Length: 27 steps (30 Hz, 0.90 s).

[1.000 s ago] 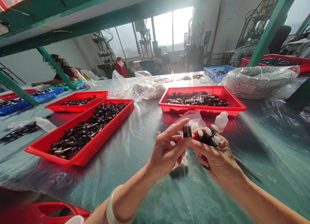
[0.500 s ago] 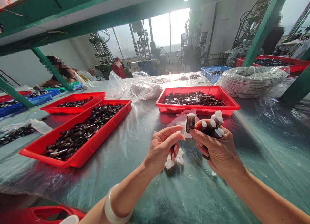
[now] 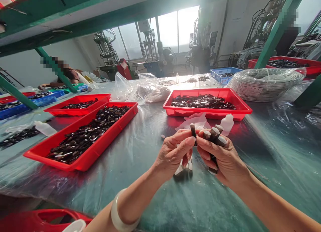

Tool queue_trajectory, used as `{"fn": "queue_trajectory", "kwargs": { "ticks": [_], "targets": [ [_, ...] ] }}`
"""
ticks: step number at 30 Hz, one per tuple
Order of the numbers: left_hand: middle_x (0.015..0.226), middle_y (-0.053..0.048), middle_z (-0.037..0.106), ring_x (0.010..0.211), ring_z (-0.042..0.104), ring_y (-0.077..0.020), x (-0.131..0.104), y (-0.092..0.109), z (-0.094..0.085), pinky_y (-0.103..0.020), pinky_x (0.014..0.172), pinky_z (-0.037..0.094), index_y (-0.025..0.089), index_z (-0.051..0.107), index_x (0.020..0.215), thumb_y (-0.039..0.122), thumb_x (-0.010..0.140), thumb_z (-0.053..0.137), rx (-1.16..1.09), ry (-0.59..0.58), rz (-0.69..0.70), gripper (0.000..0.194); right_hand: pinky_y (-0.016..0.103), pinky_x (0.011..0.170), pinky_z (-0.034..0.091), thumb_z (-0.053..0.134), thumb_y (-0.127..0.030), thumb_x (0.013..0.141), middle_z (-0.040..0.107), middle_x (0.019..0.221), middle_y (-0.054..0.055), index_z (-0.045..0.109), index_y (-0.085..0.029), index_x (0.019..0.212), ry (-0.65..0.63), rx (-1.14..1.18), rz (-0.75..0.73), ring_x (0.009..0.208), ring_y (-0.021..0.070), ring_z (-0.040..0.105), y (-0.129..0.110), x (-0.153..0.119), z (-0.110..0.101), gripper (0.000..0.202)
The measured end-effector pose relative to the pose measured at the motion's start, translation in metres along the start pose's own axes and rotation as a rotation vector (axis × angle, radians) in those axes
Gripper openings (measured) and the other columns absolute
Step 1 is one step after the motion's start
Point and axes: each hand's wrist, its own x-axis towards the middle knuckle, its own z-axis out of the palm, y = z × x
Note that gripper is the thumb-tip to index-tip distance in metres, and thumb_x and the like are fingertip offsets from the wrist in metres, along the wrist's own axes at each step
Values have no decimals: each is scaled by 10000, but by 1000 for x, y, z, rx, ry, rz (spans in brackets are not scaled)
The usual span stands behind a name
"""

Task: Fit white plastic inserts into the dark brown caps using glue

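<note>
The left hand (image 3: 173,153) pinches a small dark flat piece with a pale end (image 3: 192,130) between thumb and fingers, upright, right beside the fingertips of the right hand (image 3: 223,155), which curls around a bunch of dark, white-ended pieces (image 3: 213,134). Small white pieces (image 3: 184,166) lie just below the left hand. Judging by this, one piece is being handled and a handful is gathered; whether the trayed pieces are finished or waiting cannot be told.

The green tabletop (image 3: 150,151) has a glossy, plastic-like surface. Just beyond the hands are a crumpled whitish sheet (image 3: 195,120) and a translucent white bottle (image 3: 227,125); behind them stands a red plastic tray (image 3: 207,113) of dark pieces. Left of the left hand sits a long red tray (image 3: 84,166), heaped likewise. Farther off lie a plastic-wrapped grey cable coil (image 3: 265,86), then machines (image 3: 149,44) before bright windows (image 3: 169,29).
</note>
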Motion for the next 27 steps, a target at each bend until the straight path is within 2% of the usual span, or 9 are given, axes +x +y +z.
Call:
{"fn": "queue_trajectory", "kwargs": {
  "ticks": [5, 8, 14, 22, 27],
  "targets": [
    [773, 6, 533, 389, 365, 19, 1, 3, 6, -141, 300, 216, 162, 712, 792, 292, 642, 728, 2, 190, 109, 199, 129, 286, 203, 677, -310, 682, 462, 415, -64, 589, -185, 782, -11, -13, 2, 335, 33, 314, 2, -1, 2, 182],
    [760, 13, 537, 404, 363, 18, 1, 3, 7, -143, 298, 215, 149, 711, 696, 257, 575, 771, 31, 257, 154, 173, 132, 292, 197, 653, -318, 702, 474, 424, -53, 578, -179, 773, -39, -24, 23, 334, 30, 316, 5, -1, 2, 173],
    [719, 23, 519, 411, 346, 15, 1, 4, 6, -154, 306, 198, 149, 711, 693, 253, 583, 764, 62, 273, 134, 160, 133, 284, 184, 643, -313, 708, 461, 429, -56, 566, -170, 744, -58, 0, 46, 322, 22, 301, 6, -3, 2, 167],
    [690, 27, 514, 415, 351, 7, 1, 5, 6, -165, 325, 205, 143, 710, 681, 268, 586, 758, 78, 270, 128, 164, 115, 271, 229, 682, -292, 665, 475, 459, -56, 560, -162, 750, -40, 75, 111, 338, 23, 332, 5, -2, 3, 198],
    [724, 8, 512, 440, 359, -4, 0, 6, 7, -173, 344, 233, 144, 726, 723, 309, 624, 730, 88, 250, 132, 193, 98, 284, 217, 694, -294, 668, 459, 477, -62, 578, -166, 784, -41, 98, 125, 365, 10, 285, 7, -2, 1, 207]
  ]
}}
